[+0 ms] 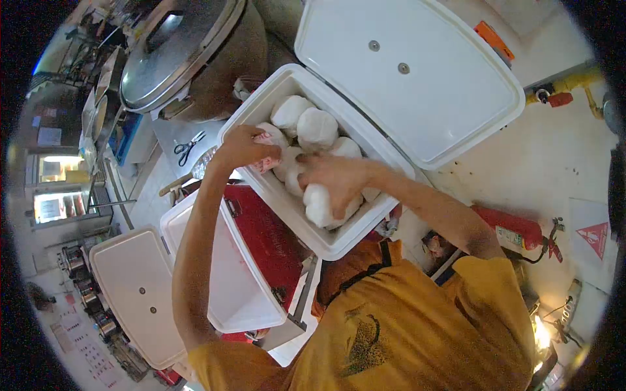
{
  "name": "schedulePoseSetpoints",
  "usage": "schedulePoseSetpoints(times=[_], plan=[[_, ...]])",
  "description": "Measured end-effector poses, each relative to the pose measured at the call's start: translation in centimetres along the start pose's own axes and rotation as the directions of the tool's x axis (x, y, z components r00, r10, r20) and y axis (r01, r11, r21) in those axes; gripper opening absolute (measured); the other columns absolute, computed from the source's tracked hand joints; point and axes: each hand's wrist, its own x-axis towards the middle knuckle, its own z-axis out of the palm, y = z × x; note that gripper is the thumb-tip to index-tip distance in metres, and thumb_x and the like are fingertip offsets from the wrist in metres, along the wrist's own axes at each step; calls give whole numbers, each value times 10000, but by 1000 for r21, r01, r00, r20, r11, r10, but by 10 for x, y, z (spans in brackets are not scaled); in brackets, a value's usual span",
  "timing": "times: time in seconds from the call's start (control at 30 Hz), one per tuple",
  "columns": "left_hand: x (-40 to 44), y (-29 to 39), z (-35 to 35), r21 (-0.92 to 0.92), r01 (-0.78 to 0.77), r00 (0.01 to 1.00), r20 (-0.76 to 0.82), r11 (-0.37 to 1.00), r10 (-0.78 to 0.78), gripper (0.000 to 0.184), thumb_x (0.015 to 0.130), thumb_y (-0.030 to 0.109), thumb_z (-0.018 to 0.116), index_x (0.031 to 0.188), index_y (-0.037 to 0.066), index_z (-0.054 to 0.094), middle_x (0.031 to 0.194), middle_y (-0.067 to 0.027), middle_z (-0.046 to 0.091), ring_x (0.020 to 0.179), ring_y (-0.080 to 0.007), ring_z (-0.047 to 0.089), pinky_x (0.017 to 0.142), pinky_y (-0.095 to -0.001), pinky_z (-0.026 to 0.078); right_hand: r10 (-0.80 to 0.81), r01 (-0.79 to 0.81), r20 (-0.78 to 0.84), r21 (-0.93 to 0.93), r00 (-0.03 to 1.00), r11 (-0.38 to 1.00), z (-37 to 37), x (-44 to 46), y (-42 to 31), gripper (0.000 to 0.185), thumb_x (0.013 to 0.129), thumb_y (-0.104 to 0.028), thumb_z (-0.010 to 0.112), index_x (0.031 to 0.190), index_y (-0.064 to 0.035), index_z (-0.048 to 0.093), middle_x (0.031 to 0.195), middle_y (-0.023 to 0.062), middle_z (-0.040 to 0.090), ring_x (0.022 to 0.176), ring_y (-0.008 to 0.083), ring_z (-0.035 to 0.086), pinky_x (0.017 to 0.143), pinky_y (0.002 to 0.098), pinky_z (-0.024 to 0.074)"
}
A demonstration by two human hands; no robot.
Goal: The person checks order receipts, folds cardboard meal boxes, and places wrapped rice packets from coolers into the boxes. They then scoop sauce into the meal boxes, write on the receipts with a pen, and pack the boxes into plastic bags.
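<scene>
White rounded bundles (317, 128) fill much of a deep white bin (319, 240). My left hand (244, 148) is at the bin's left edge, its fingers closed on a red-and-white printed wrapper (264, 156) beside one of the bundles. My right hand (334, 179) reaches in from the right and lies over the bundles near the middle, fingers spread, with its fingertips touching them. Some bundles are partly hidden beneath this hand. The bin's white lid (417, 72) stands open behind it.
A large metal pot (189, 58) stands at the upper left, with black-handled scissors (189, 148) near it. A second white bin (228, 274) with an open lid (134, 293) sits lower left, by a red surface (267, 241). A fire extinguisher (508, 225) is at right.
</scene>
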Motion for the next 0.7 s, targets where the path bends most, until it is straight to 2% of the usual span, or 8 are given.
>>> schedulePoseSetpoints(times=[0.07, 0.1, 0.2, 0.27, 0.33, 0.43, 0.57, 0.7], plan=[[4, -5, 8, -44, -7, 1000, 0, 999, 7, 567, 580, 462, 819, 977, 60, 770, 872, -123, 746, 798, -262, 710, 802, -359, 548, -52, 18, -137, -237, 989, 971, 13, 7, -16, 783, 424, -313, 857, 1127, -69, 612, 1169, 223, 536, 1147, 406, 486, 1031, 473, 366], [-8, 12, -1, -211, 53, 990, 140, 976, -23, 510, 625, 384, 823, 993, 36, 765, 866, -108, 744, 793, -213, 702, 786, -340, 545, 53, -48, 80, -55, 995, 997, -4, 12, -17, 787, 404, -355, 854, 1105, -69, 637, 1126, 223, 558, 1136, 406, 475, 1045, 474, 343], [-22, 44, -4, -236, 99, 983, 171, 967, -59, 441, 672, 305, 816, 1003, 18, 760, 868, -93, 742, 788, -169, 687, 768, -324, 540, 121, -132, 88, 127, 989, 983, 15, 27, 10, 788, 385, -387, 854, 1081, -71, 661, 1114, 224, 563, 1132, 397, 474, 1004, 472, 380], [-18, 43, 7, -246, 14, 987, 159, 969, 26, 401, 696, 278, 809, 990, 11, 758, 860, -92, 738, 783, -162, 682, 760, -315, 540, 74, -72, -42, 45, 996, 996, 18, 23, 1, 770, 383, -392, 862, 1059, -72, 684, 1044, 180, 616, 1119, 389, 490, 934, 456, 440], [-8, 28, 17, -284, -22, 978, 194, 958, 80, 388, 712, 270, 801, 989, 3, 755, 869, -90, 738, 786, -159, 682, 761, -312, 541, 81, -81, 32, 17, 996, 997, 14, 26, -4, 765, 390, -410, 867, 1054, -73, 691, 1027, 163, 647, 1100, 373, 536, 904, 438, 471], [-24, 63, 8, -382, 155, 961, 270, 911, -50, 414, 745, 218, 769, 1090, -5, 716, 945, -96, 730, 809, -173, 684, 766, -311, 546, 68, -61, -7, 375, 998, 925, 24, 18, 7, 756, 414, -424, 876, 1058, -73, 694, 1020, 149, 685, 1045, 327, 612, 895, 406, 489], [-7, 36, 18, -556, 293, 896, 444, 777, -20, 407, 752, 166, 744, 1124, 7, 698, 971, -99, 722, 824, -185, 689, 771, -312, 554, 127, -130, 32, 352, 991, 927, 28, 25, 14, 720, 425, -418, 892, 1029, -75, 703, 1034, 143, 695, 969, 293, 657, 874, 381, 500], [-20, 52, 19, -564, 294, 940, 318, 771, -126, 393, 740, 121, 722, 1113, -1, 700, 957, -112, 721, 815, -181, 691, 764, -307, 561, 182, -139, -100, 330, 978, 934, 27, 5, -14, 721, 428, -404, 906, 1033, -71, 699, 1031, 147, 683, 988, 302, 642, 883, 379, 496]])
